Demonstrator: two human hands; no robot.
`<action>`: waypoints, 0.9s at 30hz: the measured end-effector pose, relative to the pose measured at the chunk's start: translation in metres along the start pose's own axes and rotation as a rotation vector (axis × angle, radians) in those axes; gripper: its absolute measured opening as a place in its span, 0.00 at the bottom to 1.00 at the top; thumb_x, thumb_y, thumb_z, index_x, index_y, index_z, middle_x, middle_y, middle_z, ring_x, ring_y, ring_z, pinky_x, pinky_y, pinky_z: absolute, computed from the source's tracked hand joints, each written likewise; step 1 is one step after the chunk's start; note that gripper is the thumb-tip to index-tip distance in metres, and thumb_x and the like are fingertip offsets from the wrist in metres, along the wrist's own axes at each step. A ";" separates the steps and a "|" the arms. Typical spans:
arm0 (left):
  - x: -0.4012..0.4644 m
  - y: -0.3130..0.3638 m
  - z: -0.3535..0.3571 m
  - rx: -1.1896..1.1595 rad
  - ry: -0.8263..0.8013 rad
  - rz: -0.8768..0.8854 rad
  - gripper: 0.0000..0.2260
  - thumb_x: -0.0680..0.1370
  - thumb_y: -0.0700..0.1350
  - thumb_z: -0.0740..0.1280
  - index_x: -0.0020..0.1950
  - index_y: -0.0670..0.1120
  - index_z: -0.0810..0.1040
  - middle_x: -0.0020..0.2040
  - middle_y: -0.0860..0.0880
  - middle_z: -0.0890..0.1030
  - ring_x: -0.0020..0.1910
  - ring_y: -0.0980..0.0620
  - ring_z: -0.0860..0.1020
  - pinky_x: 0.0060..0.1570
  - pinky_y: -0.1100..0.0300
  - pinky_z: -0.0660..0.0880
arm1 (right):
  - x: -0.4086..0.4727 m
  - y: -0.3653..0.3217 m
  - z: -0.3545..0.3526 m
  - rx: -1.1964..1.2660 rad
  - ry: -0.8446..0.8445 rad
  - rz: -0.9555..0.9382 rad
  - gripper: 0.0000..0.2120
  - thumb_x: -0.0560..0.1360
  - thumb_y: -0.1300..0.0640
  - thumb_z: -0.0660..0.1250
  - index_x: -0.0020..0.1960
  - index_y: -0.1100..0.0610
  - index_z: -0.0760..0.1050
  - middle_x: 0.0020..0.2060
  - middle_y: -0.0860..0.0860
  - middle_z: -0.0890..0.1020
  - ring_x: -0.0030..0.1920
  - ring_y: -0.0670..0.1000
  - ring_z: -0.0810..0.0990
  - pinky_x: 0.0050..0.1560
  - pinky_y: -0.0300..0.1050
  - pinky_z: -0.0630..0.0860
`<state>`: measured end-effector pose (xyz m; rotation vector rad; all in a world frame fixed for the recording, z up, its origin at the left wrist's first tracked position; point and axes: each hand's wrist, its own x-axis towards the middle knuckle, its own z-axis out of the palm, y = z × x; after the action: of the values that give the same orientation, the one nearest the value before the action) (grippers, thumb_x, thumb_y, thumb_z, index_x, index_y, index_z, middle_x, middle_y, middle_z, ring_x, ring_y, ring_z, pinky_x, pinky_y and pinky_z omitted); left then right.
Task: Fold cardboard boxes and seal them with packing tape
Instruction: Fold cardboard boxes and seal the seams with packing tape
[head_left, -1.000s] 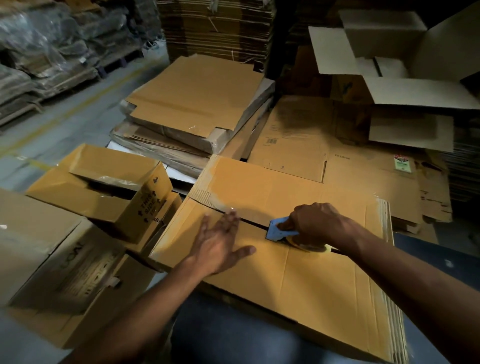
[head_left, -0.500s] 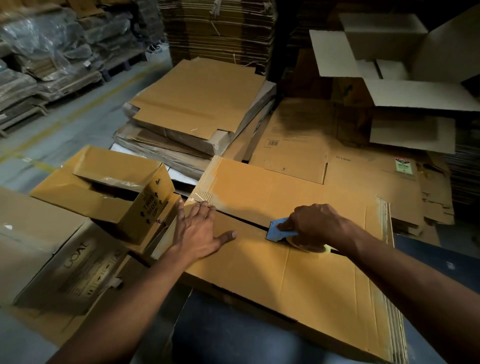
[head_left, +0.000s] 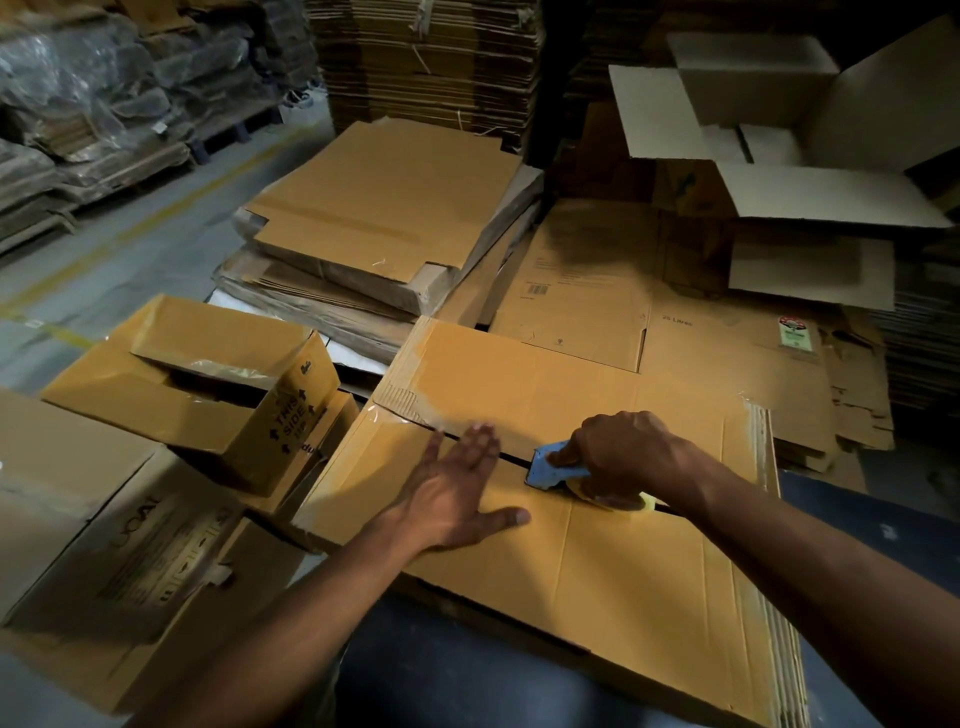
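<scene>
With the box (head_left: 597, 561) directly before us, flaps meeting at its centre seam (head_left: 511, 461), we keep the left hand (head_left: 452, 499) flat, fingers straight, pressing the near flap, while the right hand (head_left: 618, 454), clenched around the tape dispenser (head_left: 553, 470), draws squarely along the seam.

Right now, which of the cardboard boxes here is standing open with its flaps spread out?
The pale box at the far right, flaps spread wide, inside showing. The box under both hands is being taped shut.

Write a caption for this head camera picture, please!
Right hand runs a blue tape dispenser along a cardboard box seam; left hand presses flat.
</scene>
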<state>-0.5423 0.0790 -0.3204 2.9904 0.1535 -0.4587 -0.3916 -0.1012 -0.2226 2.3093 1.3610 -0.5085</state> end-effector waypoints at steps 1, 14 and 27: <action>0.003 0.008 0.002 0.006 -0.041 0.043 0.51 0.74 0.81 0.42 0.84 0.46 0.37 0.83 0.48 0.34 0.81 0.51 0.33 0.80 0.40 0.36 | 0.001 -0.001 -0.001 -0.006 -0.010 0.007 0.29 0.79 0.46 0.69 0.77 0.38 0.66 0.60 0.49 0.79 0.55 0.52 0.81 0.50 0.47 0.79; 0.006 0.007 0.019 0.017 0.004 0.129 0.48 0.75 0.80 0.43 0.84 0.51 0.37 0.83 0.52 0.34 0.81 0.56 0.34 0.80 0.46 0.35 | -0.033 0.021 -0.006 0.057 -0.083 0.061 0.33 0.76 0.49 0.73 0.77 0.34 0.64 0.59 0.46 0.78 0.48 0.50 0.76 0.40 0.44 0.68; 0.007 0.011 0.016 0.064 -0.066 0.103 0.47 0.74 0.80 0.42 0.83 0.52 0.34 0.81 0.54 0.31 0.80 0.56 0.32 0.80 0.48 0.35 | -0.100 0.080 0.034 0.088 -0.175 0.185 0.35 0.74 0.45 0.74 0.76 0.31 0.63 0.59 0.44 0.77 0.49 0.48 0.76 0.44 0.44 0.76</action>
<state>-0.5386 0.0666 -0.3365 3.0227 -0.0207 -0.5594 -0.3696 -0.2273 -0.1881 2.3679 1.0521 -0.7045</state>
